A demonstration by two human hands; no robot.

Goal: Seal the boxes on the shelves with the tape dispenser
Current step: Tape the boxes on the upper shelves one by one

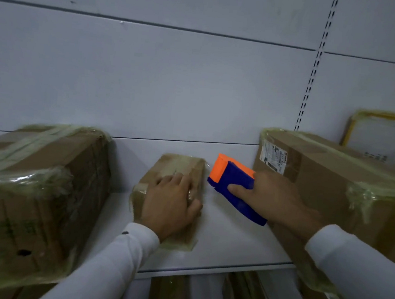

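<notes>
On the shelf (218,243): the small box (177,171) is lying between two bigger cartons, and everything below is being placed relative to that small box.
Small box: it is sitting flat, long side running away from the person, already wearing glossy tape over its top and near end.
Left hand (171,202): it is pressing palm-down on the near half of the small box, fingers spread flat, gripping nothing and simply pinning the box.
Right hand (274,197): it is closing around the tape dispenser (233,184), just right of the small box, thumb lying across the blue body.
Tape dispenser: its orange nose is pointing toward the far right corner of the small box, close to it; whether it is touching cannot be told through the blur.
Large left carton (35,194): it is standing just left of the small box, heavily taped.
Large right carton (332,186): it is standing right of the small box, behind the dispenser hand.
Step in hand, as judged: a strip is probably being started or finished along the far right edge.
Doing it well: the left palm should be keeping the box from sliding while the dispenser is being drawn in one straight, firm pull, nose kept low so the tape is bedding down without wrinkles.
Risk: the light box may be skidding under the pull.
</notes>
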